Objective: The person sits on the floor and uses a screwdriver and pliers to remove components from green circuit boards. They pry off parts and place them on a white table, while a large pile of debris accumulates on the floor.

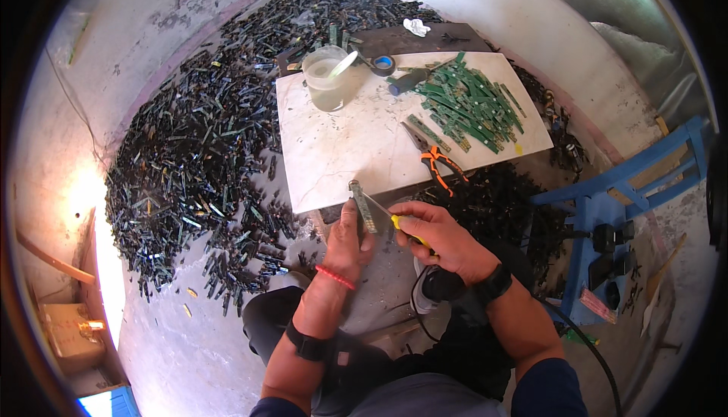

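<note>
My left hand [347, 241], with a red bracelet at the wrist, is closed around a narrow circuit board strip [364, 211] held upright before the table's front edge. Dark material shows along the strip's left side, partly hidden by my thumb. A screwdriver [415, 235] with a yellow and black handle is gripped in my right hand [442, 236]. Its thin metal shaft points up and left, and the tip meets or lies very close to the strip. On the white tabletop [326, 163] ahead lie orange-and-black pliers [437, 161] and a pile of green circuit board strips [474, 102].
A clear plastic tub [324, 87] with cloudy liquid and a white spoon stands at the table's back left, beside a roll of tape [383, 65]. Dark strips are heaped [201, 136] across the floor on the left. At right stands a blue chair [588, 220] with small black objects on it.
</note>
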`<state>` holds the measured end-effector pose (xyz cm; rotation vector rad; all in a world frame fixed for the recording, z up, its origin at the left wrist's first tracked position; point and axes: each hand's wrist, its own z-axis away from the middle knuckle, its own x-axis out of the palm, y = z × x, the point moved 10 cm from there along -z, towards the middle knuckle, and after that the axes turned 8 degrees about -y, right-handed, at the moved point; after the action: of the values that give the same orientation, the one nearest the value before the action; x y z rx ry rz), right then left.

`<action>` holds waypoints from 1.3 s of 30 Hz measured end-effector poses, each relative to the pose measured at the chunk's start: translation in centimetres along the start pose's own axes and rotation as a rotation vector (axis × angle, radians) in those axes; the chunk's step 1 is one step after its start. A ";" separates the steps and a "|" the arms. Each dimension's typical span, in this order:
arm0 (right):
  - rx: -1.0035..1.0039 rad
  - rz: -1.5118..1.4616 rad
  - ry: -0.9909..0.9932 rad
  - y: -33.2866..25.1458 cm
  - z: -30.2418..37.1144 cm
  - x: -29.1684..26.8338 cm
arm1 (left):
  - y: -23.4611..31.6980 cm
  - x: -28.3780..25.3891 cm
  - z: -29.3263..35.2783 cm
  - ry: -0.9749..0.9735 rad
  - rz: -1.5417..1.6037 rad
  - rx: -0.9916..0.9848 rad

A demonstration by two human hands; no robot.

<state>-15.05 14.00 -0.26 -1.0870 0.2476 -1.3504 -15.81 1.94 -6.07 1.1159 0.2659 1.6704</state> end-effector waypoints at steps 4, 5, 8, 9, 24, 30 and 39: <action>-0.182 0.257 0.037 -1.7 -0.2 -0.6 | 0.6 0.6 0.6 0.016 0.006 0.001; -0.354 0.478 0.090 -2.2 -0.6 -0.8 | 0.7 0.7 0.7 0.025 0.002 0.001; -0.744 0.959 0.267 -4.3 1.3 1.0 | 0.3 0.4 0.2 -0.026 -0.004 0.010; -0.854 1.088 0.330 -4.9 2.3 1.9 | 0.0 0.2 -0.1 -0.037 -0.001 0.004; -0.511 0.582 0.205 -2.4 0.2 -0.8 | 0.4 1.0 -0.3 -0.042 -0.001 0.016; 0.043 -0.145 0.019 0.2 0.3 -1.1 | 0.2 1.0 -0.7 -0.060 -0.014 0.027; -0.022 0.022 0.063 -0.7 0.5 -1.1 | 0.4 0.6 -0.3 -0.025 -0.039 0.057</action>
<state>-15.44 15.31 0.05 -1.0583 0.3209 -1.3670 -16.34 2.39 -5.62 1.1660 0.3195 1.6220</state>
